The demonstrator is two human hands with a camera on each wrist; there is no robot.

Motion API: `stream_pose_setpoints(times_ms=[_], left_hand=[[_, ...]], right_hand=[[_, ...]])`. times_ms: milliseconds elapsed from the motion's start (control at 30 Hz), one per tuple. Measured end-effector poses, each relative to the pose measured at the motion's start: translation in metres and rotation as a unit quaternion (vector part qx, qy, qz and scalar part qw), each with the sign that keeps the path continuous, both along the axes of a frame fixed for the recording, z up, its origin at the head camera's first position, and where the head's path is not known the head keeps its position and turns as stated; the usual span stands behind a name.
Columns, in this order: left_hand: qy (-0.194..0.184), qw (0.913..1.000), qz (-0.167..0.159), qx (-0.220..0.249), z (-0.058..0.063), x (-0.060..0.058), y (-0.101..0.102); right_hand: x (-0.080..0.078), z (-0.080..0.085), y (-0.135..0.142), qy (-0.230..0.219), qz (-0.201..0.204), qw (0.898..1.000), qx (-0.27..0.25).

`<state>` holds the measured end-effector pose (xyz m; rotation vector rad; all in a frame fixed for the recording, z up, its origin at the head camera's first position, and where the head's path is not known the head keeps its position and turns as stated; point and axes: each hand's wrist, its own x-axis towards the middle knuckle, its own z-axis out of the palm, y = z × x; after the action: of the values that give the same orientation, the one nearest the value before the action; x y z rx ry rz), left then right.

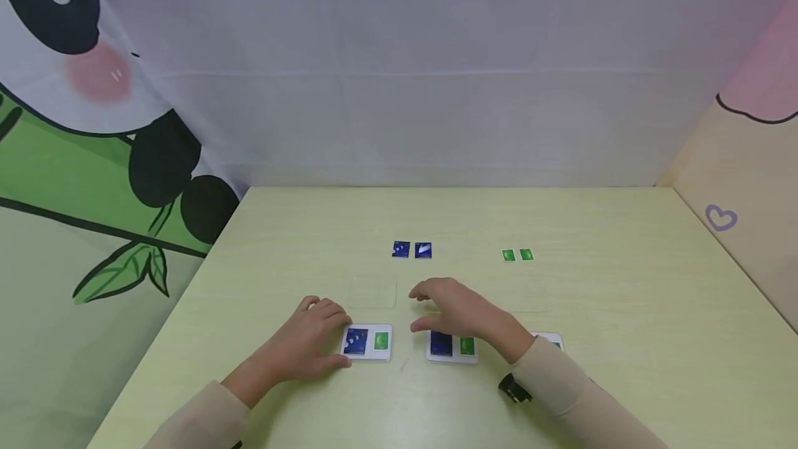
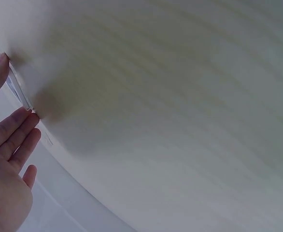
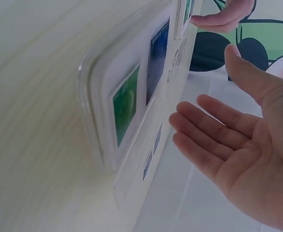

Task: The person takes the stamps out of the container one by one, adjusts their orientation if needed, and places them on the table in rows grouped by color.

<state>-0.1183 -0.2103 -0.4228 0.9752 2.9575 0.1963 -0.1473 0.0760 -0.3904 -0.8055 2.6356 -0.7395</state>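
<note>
My left hand [image 1: 312, 338] rests at the left end of a white card [image 1: 368, 357] with a blue picture and a green picture on it. Its thumb and fingertips meet the card's two left corners, fingers fairly straight. In the left wrist view this card [image 2: 20, 89] appears nearly edge-on beside the fingers. Over a second white card [image 1: 452, 359] of the same kind hovers my right hand [image 1: 464, 307], thumb and fingers spread and nothing between them. The right wrist view shows that card [image 3: 110, 87] with a clear rim, apart from the right hand's fingers.
A third white card [image 1: 550, 336] is partly hidden by the right sleeve. Clear plastic pieces [image 1: 372, 292] lie behind the cards. Farther back are two small blue pictures [image 1: 401, 249] and two small green pictures [image 1: 508, 255]. A pale cloth wall [image 1: 436, 116] borders the table [image 1: 299, 241].
</note>
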Motion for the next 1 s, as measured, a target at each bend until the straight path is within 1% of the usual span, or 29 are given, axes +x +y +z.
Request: stream_pose_setpoints(times_ms=[133,467,700,1000], left_hand=[[0.0,1.0,0.002,-0.002,0.0,0.0,0.0],[0.011,0.9999,-0.003,0.001,-0.002,-0.001,0.0],[0.005,1.0,0.001,0.001,-0.005,-0.001,0.0],[0.004,1.0,0.004,0.001,-0.006,-0.003,0.001]], right_hand=[[0.0,-0.001,-0.002,-0.005,-0.004,1.0,-0.002],[-0.002,-0.001,-0.01,-0.028,-0.021,0.999,-0.027],[-0.003,-0.003,-0.016,-0.04,-0.018,0.998,-0.038],[-0.005,-0.005,-0.024,-0.038,-0.004,0.998,-0.048]])
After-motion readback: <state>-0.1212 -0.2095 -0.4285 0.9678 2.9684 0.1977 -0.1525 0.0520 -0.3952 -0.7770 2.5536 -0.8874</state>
